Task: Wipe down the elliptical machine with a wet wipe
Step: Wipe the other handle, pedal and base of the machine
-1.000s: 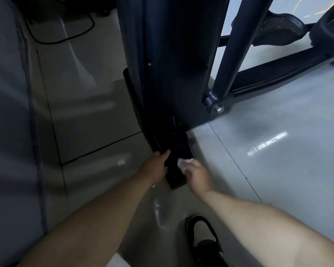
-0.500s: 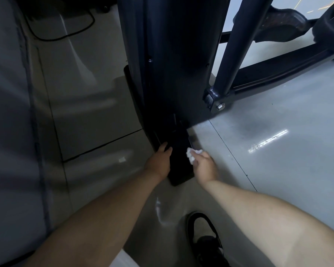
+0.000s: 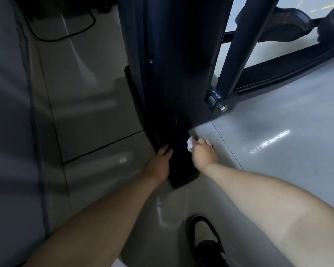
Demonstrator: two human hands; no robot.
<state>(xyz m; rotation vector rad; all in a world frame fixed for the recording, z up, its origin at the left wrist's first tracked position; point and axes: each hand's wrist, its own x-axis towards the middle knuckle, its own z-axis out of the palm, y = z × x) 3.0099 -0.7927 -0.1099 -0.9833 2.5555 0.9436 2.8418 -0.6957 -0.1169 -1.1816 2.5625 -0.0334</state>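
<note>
The dark elliptical machine (image 3: 174, 64) rises from the floor in the middle of the view, its black base foot (image 3: 181, 166) reaching toward me. My right hand (image 3: 203, 154) grips a crumpled white wet wipe (image 3: 190, 145) and presses it against the right edge of the base foot. My left hand (image 3: 159, 162) rests on the left side of the same foot, fingers lying against its edge; its fingertips are lost in the dark plastic.
A slanted arm tube (image 3: 239, 49) joins a bolted pivot (image 3: 223, 107) at the right, with a rail (image 3: 287, 68) and pedal (image 3: 289, 22) beyond. A black cable (image 3: 66, 36) loops on the grey tiled floor at upper left. My black shoe (image 3: 206, 241) stands near the bottom.
My right hand has slid the wipe forward along the right edge of the base foot, away from me. My left hand has stayed on the foot's left side.
</note>
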